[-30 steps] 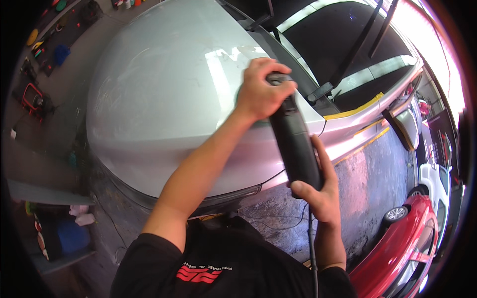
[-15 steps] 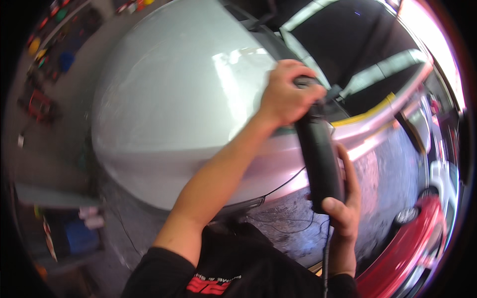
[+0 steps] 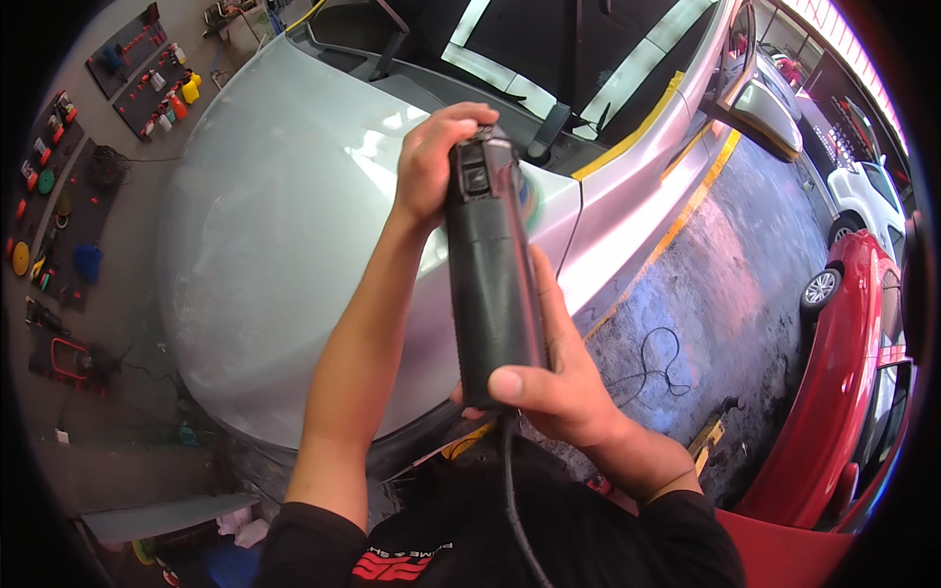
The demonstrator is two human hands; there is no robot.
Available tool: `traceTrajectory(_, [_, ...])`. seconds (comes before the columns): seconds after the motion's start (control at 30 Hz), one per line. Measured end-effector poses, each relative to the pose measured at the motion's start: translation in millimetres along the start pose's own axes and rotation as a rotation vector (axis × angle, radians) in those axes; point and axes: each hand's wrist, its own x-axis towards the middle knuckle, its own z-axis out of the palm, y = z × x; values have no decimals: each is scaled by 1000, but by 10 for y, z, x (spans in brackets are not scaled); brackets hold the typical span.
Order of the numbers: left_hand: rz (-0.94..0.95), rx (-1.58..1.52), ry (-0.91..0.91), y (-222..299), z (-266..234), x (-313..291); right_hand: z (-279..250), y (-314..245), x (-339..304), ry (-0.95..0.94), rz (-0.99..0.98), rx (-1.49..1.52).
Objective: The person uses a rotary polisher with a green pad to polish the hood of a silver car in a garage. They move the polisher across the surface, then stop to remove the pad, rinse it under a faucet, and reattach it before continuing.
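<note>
Both my hands are on a black electric polisher (image 3: 495, 294), which lies lengthwise in front of me over the rear corner of a silver car's hood (image 3: 284, 225), by the fender. My left hand (image 3: 429, 162) is closed round the front head of the tool, its fingertips over the top. Round the rear end of the body wraps my right hand (image 3: 564, 382), thumb on top and fingers along the far side. A strip of the greenish round pad (image 3: 532, 204) shows beside the head; the tool hides the rest. From the rear end a black cord (image 3: 512, 500) runs down over my shirt.
Yellow masking tape (image 3: 627, 142) lines the windshield's edge. The car's side mirror (image 3: 765, 120) juts out at the right. A loose cable (image 3: 657, 367) lies on the worn floor. A red car (image 3: 833, 372) stands to the right. Tool boards (image 3: 137, 69) hang at the far left.
The view has shifted, so the polisher and my hands appear farther left, with the tool more upright in the picture. Both hands still hold it. The blur has lessened.
</note>
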Motion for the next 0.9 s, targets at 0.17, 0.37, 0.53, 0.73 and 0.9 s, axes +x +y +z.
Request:
traceTrajectory(0.17, [-60, -86, -40, -64, 384, 127, -150, -186, -144, 69, -51, -35])
traceTrajectory(0.37, [-31, 53, -36, -72, 345, 181, -184, -211, -133, 17, -84, 67])
traceTrajectory(0.53, [95, 183, 42, -9, 280, 14, -81, -150, -175, -41, -146, 13])
traceTrajectory(0.73, [129, 305, 194, 148, -135, -426, 86, -31, -173, -88, -1, -8])
traceTrajectory(0.9, [122, 273, 286, 298, -493, -844, -31, 181, -188, -163, 167, -139])
